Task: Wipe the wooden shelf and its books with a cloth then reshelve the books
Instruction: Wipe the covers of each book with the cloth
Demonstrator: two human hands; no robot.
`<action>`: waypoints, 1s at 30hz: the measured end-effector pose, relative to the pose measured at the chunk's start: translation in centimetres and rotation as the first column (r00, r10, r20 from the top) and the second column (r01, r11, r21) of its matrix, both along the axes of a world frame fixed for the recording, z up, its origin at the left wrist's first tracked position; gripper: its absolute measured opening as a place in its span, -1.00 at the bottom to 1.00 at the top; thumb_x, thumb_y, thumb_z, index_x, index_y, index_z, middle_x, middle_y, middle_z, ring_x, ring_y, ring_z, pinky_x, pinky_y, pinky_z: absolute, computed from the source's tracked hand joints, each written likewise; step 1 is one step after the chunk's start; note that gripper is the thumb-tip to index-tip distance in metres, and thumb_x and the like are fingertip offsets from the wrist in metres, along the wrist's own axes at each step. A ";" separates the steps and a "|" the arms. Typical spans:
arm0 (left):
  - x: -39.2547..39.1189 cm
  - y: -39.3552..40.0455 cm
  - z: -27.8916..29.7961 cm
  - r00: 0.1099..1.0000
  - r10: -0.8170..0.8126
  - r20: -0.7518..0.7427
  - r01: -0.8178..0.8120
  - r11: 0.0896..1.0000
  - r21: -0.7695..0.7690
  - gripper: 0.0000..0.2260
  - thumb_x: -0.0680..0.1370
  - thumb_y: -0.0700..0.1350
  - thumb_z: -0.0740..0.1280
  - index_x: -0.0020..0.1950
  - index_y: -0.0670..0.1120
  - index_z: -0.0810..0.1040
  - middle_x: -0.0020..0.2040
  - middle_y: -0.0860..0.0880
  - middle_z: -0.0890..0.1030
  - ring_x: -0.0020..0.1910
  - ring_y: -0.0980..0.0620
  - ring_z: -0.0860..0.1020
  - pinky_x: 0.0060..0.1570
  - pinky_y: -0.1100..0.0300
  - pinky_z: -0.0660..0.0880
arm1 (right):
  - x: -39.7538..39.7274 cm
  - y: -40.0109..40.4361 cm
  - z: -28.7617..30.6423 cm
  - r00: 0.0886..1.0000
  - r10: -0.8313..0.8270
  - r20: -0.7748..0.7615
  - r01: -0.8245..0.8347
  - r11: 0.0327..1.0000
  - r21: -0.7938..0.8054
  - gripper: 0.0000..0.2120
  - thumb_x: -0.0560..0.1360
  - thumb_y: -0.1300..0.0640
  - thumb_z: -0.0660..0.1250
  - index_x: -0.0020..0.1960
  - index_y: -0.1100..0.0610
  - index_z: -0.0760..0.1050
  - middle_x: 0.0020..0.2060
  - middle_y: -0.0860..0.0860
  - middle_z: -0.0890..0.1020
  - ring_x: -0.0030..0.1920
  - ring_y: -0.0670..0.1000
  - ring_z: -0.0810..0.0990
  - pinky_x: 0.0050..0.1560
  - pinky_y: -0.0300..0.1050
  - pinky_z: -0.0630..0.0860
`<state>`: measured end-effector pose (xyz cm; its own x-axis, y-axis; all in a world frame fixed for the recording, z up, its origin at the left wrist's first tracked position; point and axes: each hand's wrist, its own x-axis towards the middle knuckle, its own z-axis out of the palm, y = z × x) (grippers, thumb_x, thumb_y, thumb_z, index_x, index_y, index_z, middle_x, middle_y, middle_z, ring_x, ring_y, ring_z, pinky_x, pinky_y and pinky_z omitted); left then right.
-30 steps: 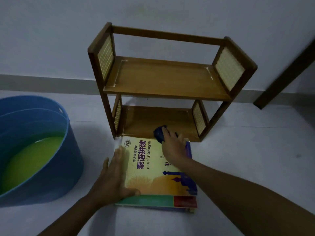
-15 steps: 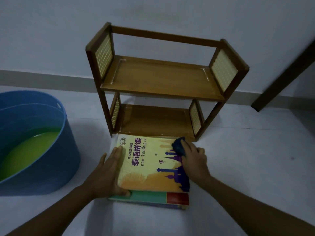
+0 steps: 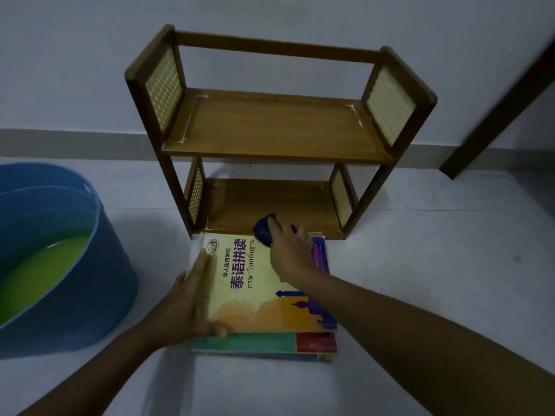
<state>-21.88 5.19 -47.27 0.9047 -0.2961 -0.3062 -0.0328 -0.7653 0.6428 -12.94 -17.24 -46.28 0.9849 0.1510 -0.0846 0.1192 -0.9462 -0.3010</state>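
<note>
The right hand (image 3: 289,255), clutching the dark cloth (image 3: 264,232), has swept back to the far edge of the top book (image 3: 258,283) (stacked before the bare wooden shelf (image 3: 276,127)), left hand (image 3: 186,304) flat, steadying it; wiping continues.

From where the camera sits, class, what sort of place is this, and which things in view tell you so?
Probably a room in a home, with cleaning done on the floor. A small wooden shelf stands against a plain wall with a skirting strip, a blue tub of greenish water sits beside it, and books lie stacked on the pale floor.
</note>
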 end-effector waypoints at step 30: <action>0.9 -8.0 3.3 0.626 -0.547 0.556 0.317 0.830 0.459 -0.67 0.59 0.03 0.06 0.23 -0.12 0.41 -0.05 -0.12 0.68 -0.24 -0.01 0.67 -0.38 0.14 0.62 | -6.8 -17.0 -0.3 0.934 -0.238 -0.267 0.338 0.831 0.442 -0.58 0.55 0.35 0.20 0.38 0.10 0.39 0.17 -0.01 0.51 0.14 -0.03 0.46 0.14 -0.20 0.32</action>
